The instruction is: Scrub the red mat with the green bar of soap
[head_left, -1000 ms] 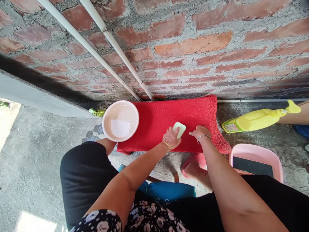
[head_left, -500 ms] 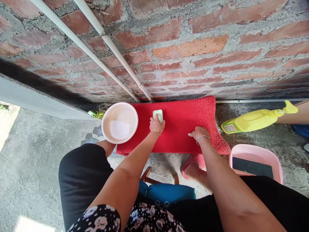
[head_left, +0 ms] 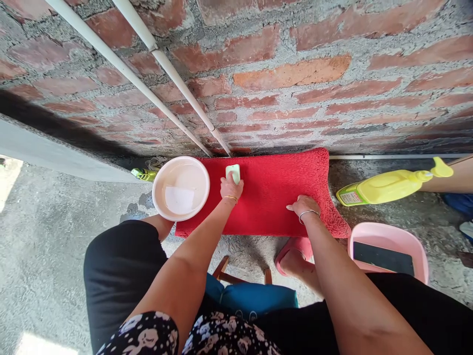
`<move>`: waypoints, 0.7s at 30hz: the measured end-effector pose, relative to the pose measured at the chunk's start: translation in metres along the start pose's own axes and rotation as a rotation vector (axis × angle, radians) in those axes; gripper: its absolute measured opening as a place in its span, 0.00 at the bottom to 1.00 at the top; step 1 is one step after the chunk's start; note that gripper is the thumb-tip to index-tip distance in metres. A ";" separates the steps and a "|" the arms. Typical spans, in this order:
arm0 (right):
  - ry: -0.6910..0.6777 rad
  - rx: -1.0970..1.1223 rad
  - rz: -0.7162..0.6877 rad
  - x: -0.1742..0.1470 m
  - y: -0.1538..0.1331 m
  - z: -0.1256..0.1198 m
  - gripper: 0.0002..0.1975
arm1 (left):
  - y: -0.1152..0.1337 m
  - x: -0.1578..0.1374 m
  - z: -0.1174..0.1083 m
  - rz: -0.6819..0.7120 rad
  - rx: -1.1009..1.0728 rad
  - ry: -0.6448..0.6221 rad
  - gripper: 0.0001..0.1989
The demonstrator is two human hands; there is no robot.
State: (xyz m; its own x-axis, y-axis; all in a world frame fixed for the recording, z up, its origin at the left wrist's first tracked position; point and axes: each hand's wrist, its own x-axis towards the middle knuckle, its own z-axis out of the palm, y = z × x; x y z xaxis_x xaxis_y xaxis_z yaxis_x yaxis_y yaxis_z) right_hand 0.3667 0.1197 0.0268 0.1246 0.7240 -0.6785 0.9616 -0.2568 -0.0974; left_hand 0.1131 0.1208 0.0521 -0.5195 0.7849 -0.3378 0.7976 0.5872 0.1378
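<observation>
A red mat (head_left: 268, 197) with a shaggy right end lies flat in front of me, draped over the edge at the right. My left hand (head_left: 231, 187) is closed round a pale green block with rounded corners (head_left: 233, 171), pressed onto the mat's left part. The block's underside is hidden, so its kind does not show. My right hand (head_left: 305, 204) lies on the mat towards its right end, thumb stretched out to the left, holding nothing that I can see. Beside my left hand, a pale pink basin (head_left: 157, 190) of water with a white rectangle inside overlaps the mat's left end.
A yellow pump bottle (head_left: 384, 187) stands right of the mat. Below it, a pink tub (head_left: 399, 230) holds a dark flat piece. A brick wall (head_left: 291, 71) with two white pipes (head_left: 173, 76) rises behind. A yellow-green object (head_left: 143, 174) lies left of the basin.
My left hand has slid a little to the left across the mat with the pale green block. My right hand stays in place on the mat. The view has shifted slightly.
</observation>
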 end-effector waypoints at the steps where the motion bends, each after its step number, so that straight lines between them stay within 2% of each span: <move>1: 0.000 0.003 0.001 0.000 0.000 0.000 0.22 | 0.002 0.004 -0.002 -0.054 -0.006 0.004 0.32; 2: -0.001 0.005 0.001 0.000 0.000 0.000 0.22 | 0.006 0.004 -0.001 -0.069 -0.002 -0.004 0.33; 4: -0.010 0.002 0.003 0.000 -0.001 -0.001 0.23 | 0.015 -0.008 0.007 0.019 0.035 -0.041 0.34; 6: -0.017 -0.003 0.011 -0.001 -0.001 -0.002 0.23 | 0.022 -0.030 0.019 0.229 0.101 -0.124 0.35; 9: -0.021 -0.009 0.024 -0.002 -0.002 -0.002 0.23 | 0.023 -0.059 0.033 0.623 0.178 -0.300 0.35; 11: -0.023 -0.012 0.033 -0.002 -0.002 -0.002 0.23 | 0.017 -0.063 0.034 0.763 0.175 -0.354 0.35; 12: -0.023 -0.013 0.033 -0.002 -0.001 -0.001 0.23 | 0.014 -0.059 0.031 0.753 0.156 -0.344 0.35; 13: -0.020 -0.015 0.027 -0.002 -0.001 -0.001 0.23 | 0.010 -0.052 0.027 0.685 0.129 -0.309 0.34; 18: -0.007 -0.021 -0.008 0.000 -0.001 0.000 0.23 | 0.005 0.003 -0.002 0.051 -0.032 -0.044 0.31; 19: -0.008 -0.025 -0.005 0.000 -0.001 0.000 0.22 | 0.008 0.010 -0.005 -0.020 -0.047 -0.026 0.31; 21: -0.011 -0.028 0.000 0.000 -0.001 0.000 0.22 | 0.018 0.015 -0.007 -0.066 -0.046 -0.030 0.32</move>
State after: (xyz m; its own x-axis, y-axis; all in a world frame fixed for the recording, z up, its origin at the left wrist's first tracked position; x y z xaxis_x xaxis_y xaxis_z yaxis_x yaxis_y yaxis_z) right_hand 0.3659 0.1204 0.0272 0.1220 0.7169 -0.6865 0.9682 -0.2383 -0.0768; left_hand 0.1171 0.1447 0.0562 -0.5609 0.7381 -0.3749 0.7463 0.6468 0.1568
